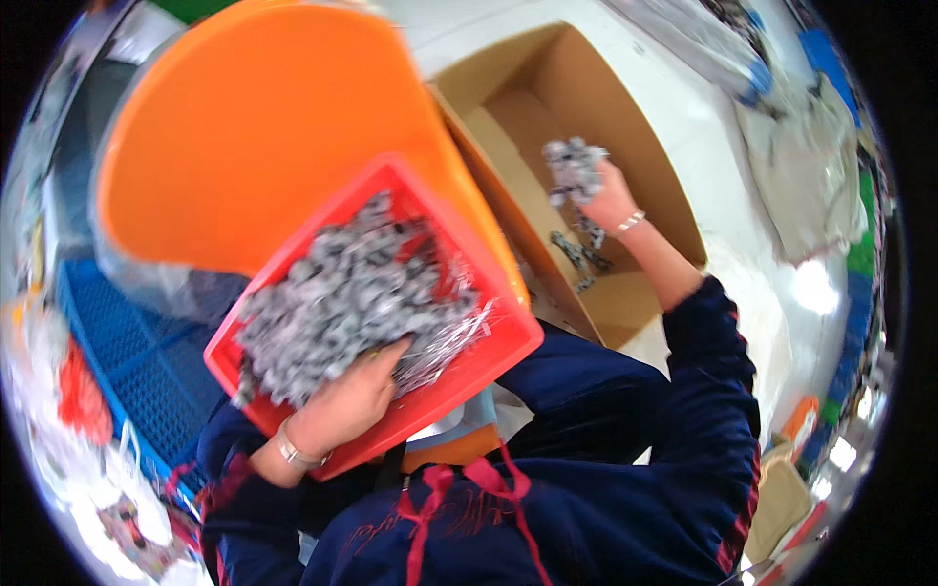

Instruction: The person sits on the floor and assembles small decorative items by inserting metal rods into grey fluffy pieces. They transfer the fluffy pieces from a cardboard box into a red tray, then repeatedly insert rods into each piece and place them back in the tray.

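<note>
A red plastic tray [518,337] rests tilted over my lap, heaped with small grey and black parts [342,293]. Thin silvery pins [449,347] lie loose at its right side. My left hand [352,396] reaches into the near edge of the heap; its thumb is stretched out and apart, while the other fingers are partly buried. Over the cardboard box [635,127], my right hand [611,200] is closed round a clump of the same small grey parts [575,168]. Several such parts [581,256] are under that hand, at the box's near end.
An orange stool seat [264,127] stands beyond the tray, left of the box. Blue plastic crates [127,361] lie at the left, with plastic bags [73,430] beside them. A pale sack [806,176] lies on the white floor at the right.
</note>
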The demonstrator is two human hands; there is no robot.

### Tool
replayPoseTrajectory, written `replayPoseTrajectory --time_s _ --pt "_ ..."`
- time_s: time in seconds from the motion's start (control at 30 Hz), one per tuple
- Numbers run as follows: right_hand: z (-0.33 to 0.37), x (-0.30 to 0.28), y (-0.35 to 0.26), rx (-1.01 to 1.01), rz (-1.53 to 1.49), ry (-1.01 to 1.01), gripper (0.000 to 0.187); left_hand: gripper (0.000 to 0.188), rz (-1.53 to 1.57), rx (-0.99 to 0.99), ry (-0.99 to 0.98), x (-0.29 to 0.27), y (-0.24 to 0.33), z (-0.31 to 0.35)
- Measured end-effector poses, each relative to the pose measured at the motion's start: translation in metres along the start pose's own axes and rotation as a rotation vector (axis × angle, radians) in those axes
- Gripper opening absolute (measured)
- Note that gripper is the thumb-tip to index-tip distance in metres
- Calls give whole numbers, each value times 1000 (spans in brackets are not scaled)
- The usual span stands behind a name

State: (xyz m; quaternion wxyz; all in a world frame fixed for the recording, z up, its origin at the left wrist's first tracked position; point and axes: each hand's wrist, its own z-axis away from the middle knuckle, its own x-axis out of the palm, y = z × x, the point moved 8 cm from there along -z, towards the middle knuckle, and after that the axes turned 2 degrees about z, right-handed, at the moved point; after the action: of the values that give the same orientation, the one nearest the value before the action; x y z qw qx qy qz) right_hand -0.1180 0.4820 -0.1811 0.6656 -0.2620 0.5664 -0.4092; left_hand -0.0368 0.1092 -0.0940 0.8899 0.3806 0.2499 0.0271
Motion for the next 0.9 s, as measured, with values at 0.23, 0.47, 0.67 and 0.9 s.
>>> replayPoseTrajectory --time_s 0.23,0.47,0.67,0.9 --pt "57 49 -257 -577 -336 -377 50 52 -200 103 128 -1 4 11" --pt "52 235 -231 -611 746 -532 73 43 -329 117 180 5 9 23" --pt "59 231 -235 -607 946 -470 79 35 -156 237 486 -42 28 48" --pt "75 180 -260 -595 876 -447 98 49 -143 105 614 -69 2 33"
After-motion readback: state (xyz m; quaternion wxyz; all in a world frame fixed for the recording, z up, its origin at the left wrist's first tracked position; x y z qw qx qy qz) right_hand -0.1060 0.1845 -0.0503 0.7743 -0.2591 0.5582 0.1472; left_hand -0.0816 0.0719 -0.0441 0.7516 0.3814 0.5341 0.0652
